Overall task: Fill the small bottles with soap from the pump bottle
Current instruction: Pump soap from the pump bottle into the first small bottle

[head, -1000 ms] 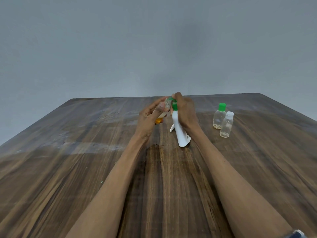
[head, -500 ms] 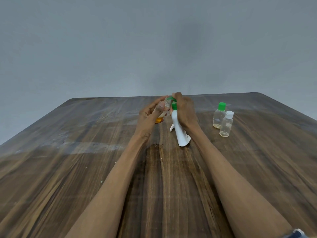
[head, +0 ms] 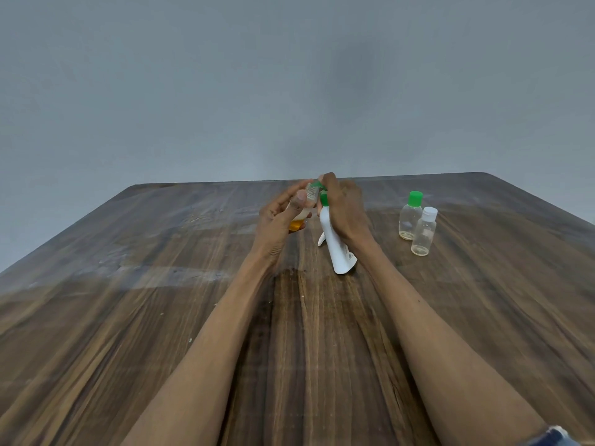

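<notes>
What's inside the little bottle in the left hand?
Orange-yellow soap pools at the bottom of the small bottle; the left hand hides most of it, so the fill level is unclear.

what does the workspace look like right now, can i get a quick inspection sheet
surface: dark wooden table, with pale smears on its left part.
job's things: white pump bottle with green top stands tilted under the right hand; small bottle with orange soap at its bottom is tilted, its mouth near the pump's top; green-capped bottle and white-capped bottle stand capped on the right, close together, nearly empty.
clutter: a small white piece lies by the pump bottle; what it is cannot be told.
grippers: left hand holds the small bottle; right hand is over the pump's top.
cables: nothing seen.
surroundings: plain grey wall.
</notes>
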